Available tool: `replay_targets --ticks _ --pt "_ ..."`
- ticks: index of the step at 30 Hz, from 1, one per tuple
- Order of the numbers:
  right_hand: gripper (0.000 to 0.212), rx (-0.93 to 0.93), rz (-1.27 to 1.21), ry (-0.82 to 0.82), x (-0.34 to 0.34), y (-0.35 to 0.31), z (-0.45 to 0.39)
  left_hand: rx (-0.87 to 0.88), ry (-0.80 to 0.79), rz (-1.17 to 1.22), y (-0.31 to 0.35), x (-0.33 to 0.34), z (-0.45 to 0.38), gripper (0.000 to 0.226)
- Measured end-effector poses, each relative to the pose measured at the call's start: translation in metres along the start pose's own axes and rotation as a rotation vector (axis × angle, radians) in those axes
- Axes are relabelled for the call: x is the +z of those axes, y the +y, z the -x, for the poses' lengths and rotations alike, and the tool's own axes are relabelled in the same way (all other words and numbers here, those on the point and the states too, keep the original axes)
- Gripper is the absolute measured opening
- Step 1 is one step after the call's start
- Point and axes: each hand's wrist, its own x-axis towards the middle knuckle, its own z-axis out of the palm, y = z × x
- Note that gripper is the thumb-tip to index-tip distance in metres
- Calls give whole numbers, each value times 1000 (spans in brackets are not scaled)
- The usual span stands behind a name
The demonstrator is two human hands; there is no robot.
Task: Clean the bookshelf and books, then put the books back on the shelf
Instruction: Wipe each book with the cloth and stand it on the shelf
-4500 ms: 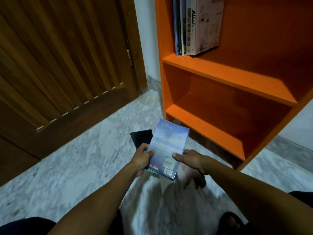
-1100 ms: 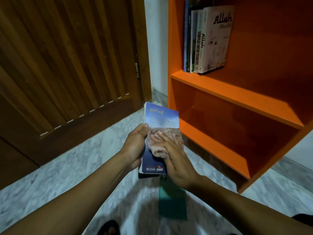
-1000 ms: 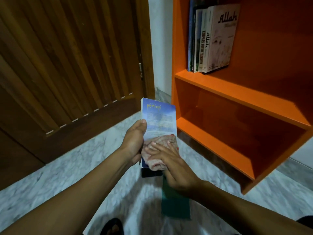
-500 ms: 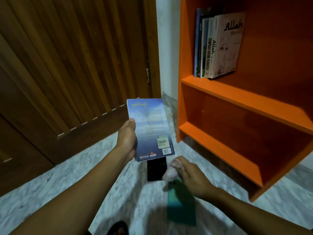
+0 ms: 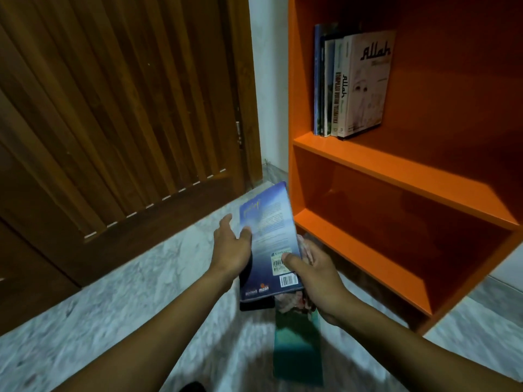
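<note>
Your right hand (image 5: 317, 274) has come up and now pinches the book (image 5: 268, 244) with the cloth (image 5: 307, 247); your left hand (image 5: 232, 244) touches it, fingers straight. Its long axis points away from you.

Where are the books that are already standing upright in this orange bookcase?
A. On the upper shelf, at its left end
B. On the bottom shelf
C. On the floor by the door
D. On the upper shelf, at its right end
A: the row of upright books stands against the left wall of the orange bookcase, on its upper shelf.

Right hand (image 5: 314, 274) pinches; left hand (image 5: 230, 244) fingers relaxed
</note>
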Motion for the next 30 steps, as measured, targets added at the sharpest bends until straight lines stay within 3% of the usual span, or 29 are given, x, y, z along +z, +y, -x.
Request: replay_targets --ticks 2,5,7,9,11,13,16,18,20,22,24,26,28,30 --pt "21 -103 155 -8 3 -4 4 96 -12 -35 8 6 6 58" --pt "18 -343 722 2 3 7 6 25 -163 240 20 20 18 59" --pt "23 -504 1054 -8 1 10 7 56 -70 295 14 25 19 41" --pt "33 -576 1150 -128 -1 6 7 59 52 350 7 20 17 22" --pt "38 -560 1142 -274 -4 3 5 39 68 436 5 13 16 21" --pt "37 -511 1063 -319 -9 4 0 16 40 505 7 9 15 20" --pt "9 -375 737 -93 -16 -5 -9 0 -8 536 6 5 14 20" --pt "25 -123 492 87 -25 -20 -17 7 -50 527 6 1 11 18" --pt "23 74 186 278 -39 -31 -30 12 -84 503 7 -3 11 16" --pt "23 170 -147 401 -49 -45 -34 7 -132 469 6 -4 10 20" --pt "25 130 -309 445 -53 -57 -36 -1 -188 429 5 -2 12 26" --pt "24 -42 -230 457 -51 -66 -38 -20 -238 420 5 2 16 29" --pt "26 -262 111 403 -43 -65 -39 -40 -291 431 6 8 20 29" --pt "40 -412 572 226 -39 -46 -40 -39 -339 483 9 14 23 29"
